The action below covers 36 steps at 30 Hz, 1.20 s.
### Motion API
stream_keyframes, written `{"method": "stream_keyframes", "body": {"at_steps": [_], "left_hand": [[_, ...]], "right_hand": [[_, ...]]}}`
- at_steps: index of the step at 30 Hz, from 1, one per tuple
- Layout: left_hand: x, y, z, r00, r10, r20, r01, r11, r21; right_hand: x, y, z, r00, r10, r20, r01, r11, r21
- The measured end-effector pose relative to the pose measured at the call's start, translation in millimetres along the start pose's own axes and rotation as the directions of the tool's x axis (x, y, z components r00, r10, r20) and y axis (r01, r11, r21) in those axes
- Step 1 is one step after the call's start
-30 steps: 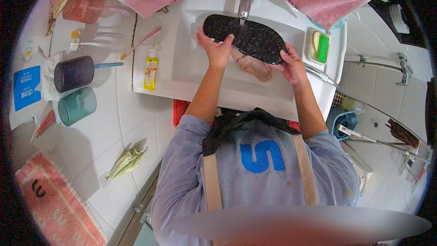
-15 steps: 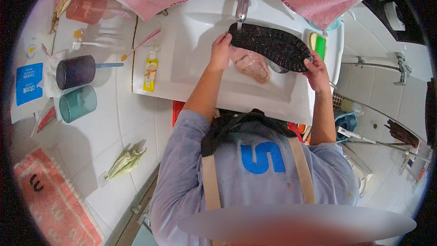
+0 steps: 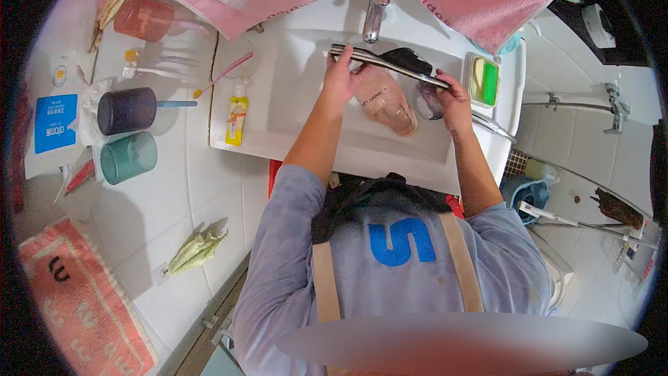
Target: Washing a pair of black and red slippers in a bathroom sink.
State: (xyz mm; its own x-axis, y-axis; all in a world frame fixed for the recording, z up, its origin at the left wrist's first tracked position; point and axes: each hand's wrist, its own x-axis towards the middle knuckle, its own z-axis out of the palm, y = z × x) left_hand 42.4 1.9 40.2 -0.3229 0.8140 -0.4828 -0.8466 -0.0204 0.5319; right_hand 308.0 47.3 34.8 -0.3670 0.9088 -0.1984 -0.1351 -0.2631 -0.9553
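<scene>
A slipper [image 3: 391, 65] is held nearly edge-on over the white sink [image 3: 296, 97], just below the tap [image 3: 374, 17]. Its thin side shows dark and pale stripes, and a black part, perhaps the strap, bulges behind it. My left hand [image 3: 341, 76] grips one end, fingers closed round the edge. The other end is pinched by my right hand [image 3: 454, 101]. Beneath, in the basin, lies a pinkish-beige, sole-shaped piece [image 3: 390, 104] that looks wet. A greyish rounded thing [image 3: 429, 102] sits beside it, too unclear to name.
On the sink's left rim lie a yellow bottle [image 3: 236, 122] and a pink-handled toothbrush [image 3: 226, 73]. A soap dish with a green-and-cream sponge [image 3: 489, 82] stands at right. Pink towels [image 3: 480, 0] hang over the far edge. Cups [image 3: 127, 111] line the left side.
The slipper has turned from showing its black textured underside to nearly edge-on. My right hand has moved left and a little nearer. Water from the tap onto the sole is no longer visible.
</scene>
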Motion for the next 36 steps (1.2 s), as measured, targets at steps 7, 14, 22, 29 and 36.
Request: {"method": "stream_keyframes", "body": {"at_steps": [7, 14, 22, 29, 36], "left_hand": [[24.6, -19.2, 2.4, 0.999, -0.039, -0.025, 0.04, 0.998, 0.054], [4.0, -8.0, 6.4, 0.948, -0.297, 0.117, 0.315, 0.933, -0.177], [-4.2, 8.2, -47.9, 0.994, -0.017, 0.105, 0.039, 0.976, -0.214], [-11.5, 18.2, -81.1, 0.997, 0.048, -0.065, -0.07, 0.917, -0.392], [-27.0, 40.1, -75.1, 0.992, 0.093, -0.085, -0.115, 0.947, -0.3]], "right_hand": [[-5.1, -6.6, -8.5, 0.998, 0.024, -0.06, -0.013, 0.984, 0.175], [-13.5, -8.3, -16.9, 0.961, -0.246, 0.128, 0.271, 0.928, -0.254], [-2.8, 5.3, 28.8, 0.948, -0.307, 0.079, 0.31, 0.847, -0.432], [12.6, -14.9, 76.4, 0.972, 0.232, 0.034, -0.232, 0.934, 0.27], [64.4, 51.8, 80.1, 0.954, 0.277, 0.112, -0.296, 0.927, 0.232]]}}
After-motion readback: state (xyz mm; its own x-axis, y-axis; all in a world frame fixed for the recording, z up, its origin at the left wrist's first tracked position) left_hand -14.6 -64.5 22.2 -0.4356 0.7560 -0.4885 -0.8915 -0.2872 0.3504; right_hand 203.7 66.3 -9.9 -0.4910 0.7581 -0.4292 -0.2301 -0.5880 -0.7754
